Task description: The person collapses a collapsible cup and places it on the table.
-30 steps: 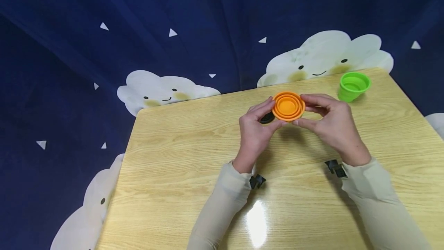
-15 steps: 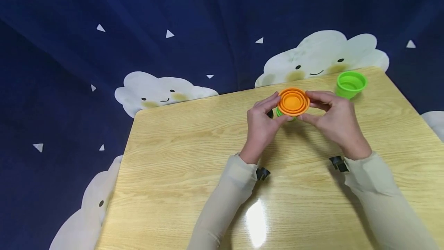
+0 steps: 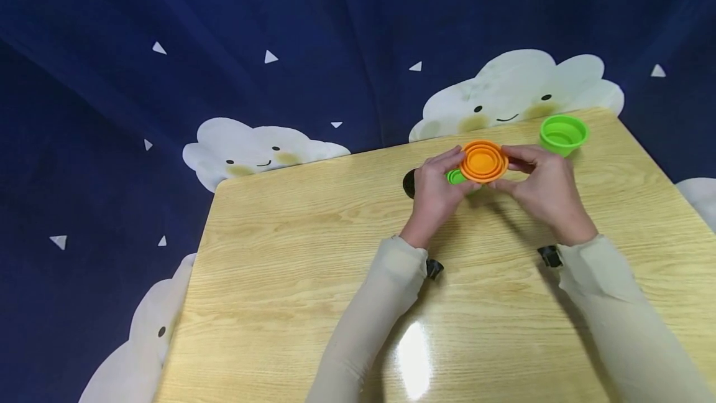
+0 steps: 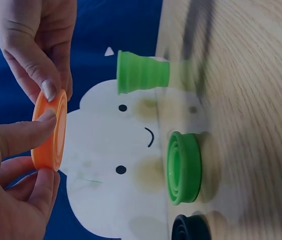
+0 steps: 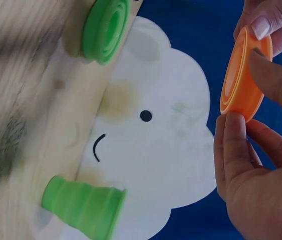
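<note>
Both hands hold an orange collapsible cup (image 3: 482,162), folded flat into rings, up above the table. My left hand (image 3: 439,191) pinches its left rim between thumb and fingers. On the opposite rim, my right hand (image 3: 545,188) pinches it the same way. Beneath and behind the orange cup, a flattened green collapsible cup (image 4: 183,167) lies on the table, partly covered by the left hand in the head view. Beside it is a black folded cup (image 4: 191,227), mostly hidden behind that hand. Farther right stands an extended green cup (image 3: 564,134), upright.
The wooden table (image 3: 291,254) spreads to the left and in front of the hands. A dark blue curtain (image 3: 252,30) with white cloud shapes hangs along its far edge. Black camera mounts (image 3: 550,256) sit at both wrists.
Both hands have carried the orange cup slightly right and away from the body. The flattened green cup and more of the black one now show past the left hand. The head view has shifted slightly.
</note>
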The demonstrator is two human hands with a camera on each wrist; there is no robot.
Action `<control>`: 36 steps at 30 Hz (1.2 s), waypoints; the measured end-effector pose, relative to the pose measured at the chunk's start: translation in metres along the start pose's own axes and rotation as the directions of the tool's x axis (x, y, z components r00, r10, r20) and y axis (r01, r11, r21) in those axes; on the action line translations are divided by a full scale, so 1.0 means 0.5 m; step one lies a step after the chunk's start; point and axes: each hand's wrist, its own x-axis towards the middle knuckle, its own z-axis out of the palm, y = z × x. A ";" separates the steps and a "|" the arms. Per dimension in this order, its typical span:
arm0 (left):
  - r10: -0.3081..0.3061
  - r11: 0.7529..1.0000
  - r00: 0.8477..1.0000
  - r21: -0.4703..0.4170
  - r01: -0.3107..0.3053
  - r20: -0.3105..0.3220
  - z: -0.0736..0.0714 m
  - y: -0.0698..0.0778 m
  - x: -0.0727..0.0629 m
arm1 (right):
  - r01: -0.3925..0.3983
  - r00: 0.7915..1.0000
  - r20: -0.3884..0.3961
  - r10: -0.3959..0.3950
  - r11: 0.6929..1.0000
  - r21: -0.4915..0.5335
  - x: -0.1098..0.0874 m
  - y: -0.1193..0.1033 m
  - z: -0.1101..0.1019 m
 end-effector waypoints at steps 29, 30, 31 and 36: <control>-0.077 0.972 0.950 0.236 0.004 0.302 0.115 -0.038 0.078 | -0.074 0.995 0.054 0.081 0.989 -0.132 0.041 0.124 0.009; -0.079 0.967 0.949 0.254 -0.002 0.306 0.118 -0.038 0.081 | -0.082 0.994 0.057 0.091 0.987 -0.135 0.043 0.127 0.010; -0.082 0.963 0.946 0.269 -0.006 0.313 0.122 -0.039 0.084 | -0.092 0.993 0.059 0.101 0.986 -0.137 0.044 0.130 0.010; -0.093 0.958 0.933 0.288 -0.012 0.349 0.137 -0.043 0.092 | -0.078 0.994 0.059 0.089 0.982 -0.173 0.049 0.144 0.013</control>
